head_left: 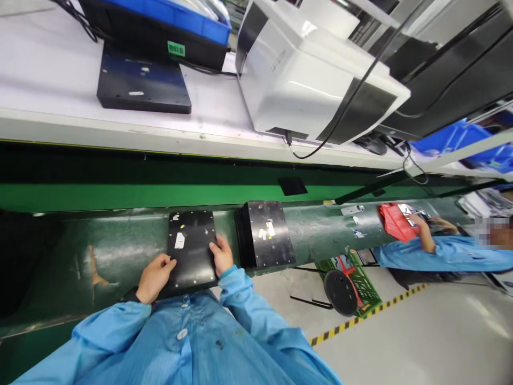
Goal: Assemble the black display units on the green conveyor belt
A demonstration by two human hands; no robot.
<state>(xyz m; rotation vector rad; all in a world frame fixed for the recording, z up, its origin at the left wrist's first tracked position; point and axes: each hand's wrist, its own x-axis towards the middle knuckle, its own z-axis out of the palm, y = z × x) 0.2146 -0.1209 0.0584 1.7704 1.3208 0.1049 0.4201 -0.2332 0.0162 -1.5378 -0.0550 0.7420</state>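
A flat black panel with small white and yellow stickers lies on the dark green conveyor belt right in front of me. My left hand grips its left near edge, fingers curled onto it. My right hand clasps its right edge, thumb on top. A stack of similar black panels sits just to the right on the belt. Both my arms wear light blue sleeves.
A white machine with a black cable stands on the white shelf behind the belt, beside a black base plate and a blue bin. At right, a co-worker in blue handles a red object. A black stool stands on the floor.
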